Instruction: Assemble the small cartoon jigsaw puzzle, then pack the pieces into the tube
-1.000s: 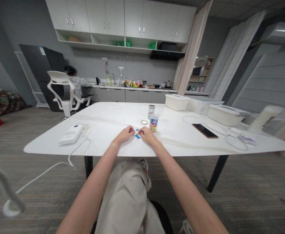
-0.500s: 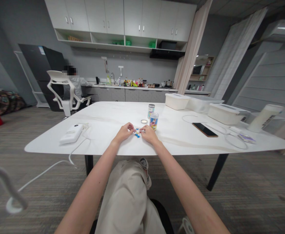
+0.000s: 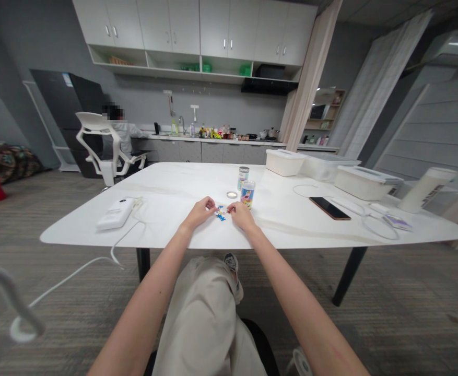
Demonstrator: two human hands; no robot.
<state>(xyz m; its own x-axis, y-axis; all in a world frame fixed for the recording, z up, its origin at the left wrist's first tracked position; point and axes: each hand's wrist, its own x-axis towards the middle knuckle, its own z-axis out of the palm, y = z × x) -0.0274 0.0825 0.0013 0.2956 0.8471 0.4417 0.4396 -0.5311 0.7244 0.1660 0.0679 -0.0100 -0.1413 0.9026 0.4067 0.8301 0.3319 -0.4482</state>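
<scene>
Small blue, white and yellow pieces, which look like jigsaw puzzle pieces (image 3: 221,213), lie on the white table (image 3: 177,183) between my hands. My left hand (image 3: 201,211) rests at their left side, its fingertips pinched together at the edge of the pieces; what they grip is too small to make out. On the other side, my right hand (image 3: 241,214) pinches a small reddish puzzle piece (image 3: 229,211) between thumb and finger. Just beyond that hand stands a clear-lidded can with a cartoon figure (image 3: 247,195). Behind it is a second can (image 3: 243,177), and a round lid (image 3: 232,195) lies to their left.
A phone (image 3: 329,208), white cables and a white bottle (image 3: 426,189) are on the right. Storage boxes (image 3: 285,162) stand at the back right. A white power bank (image 3: 115,214) with a cable lies left. A person sits in a white chair (image 3: 99,138) beyond the table.
My right hand has shifted slightly right, away from the pieces, with the small reddish piece between its fingertips. My left hand stays nearly in place.
</scene>
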